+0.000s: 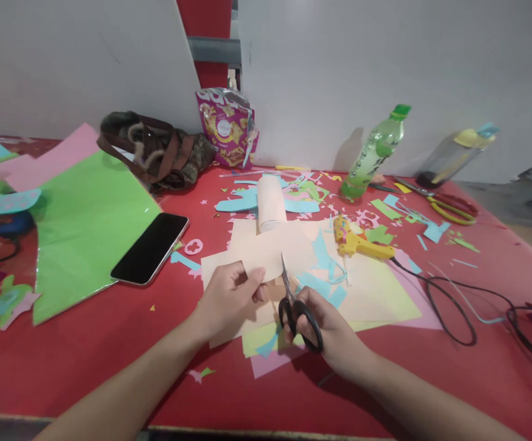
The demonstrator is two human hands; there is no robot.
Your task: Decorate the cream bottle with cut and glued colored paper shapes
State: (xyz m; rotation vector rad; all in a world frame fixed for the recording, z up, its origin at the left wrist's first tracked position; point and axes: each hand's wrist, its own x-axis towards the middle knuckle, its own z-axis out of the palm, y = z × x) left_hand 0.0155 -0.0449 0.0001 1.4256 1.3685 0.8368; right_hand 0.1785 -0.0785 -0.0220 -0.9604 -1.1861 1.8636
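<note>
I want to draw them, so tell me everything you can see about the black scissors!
The black scissors have two rounded black handle loops, plastic by the look, and thin grey metal blades. The blades look shut or nearly so and point up and away from the person. The right hand grips the handles, fingers through the loops. The blade tips meet the edge of the peach paper that the left hand pinches, above the red table.

A craft workspace; cut paper scraps [312, 191], glue gun [355, 241], red table [86, 343].
</note>
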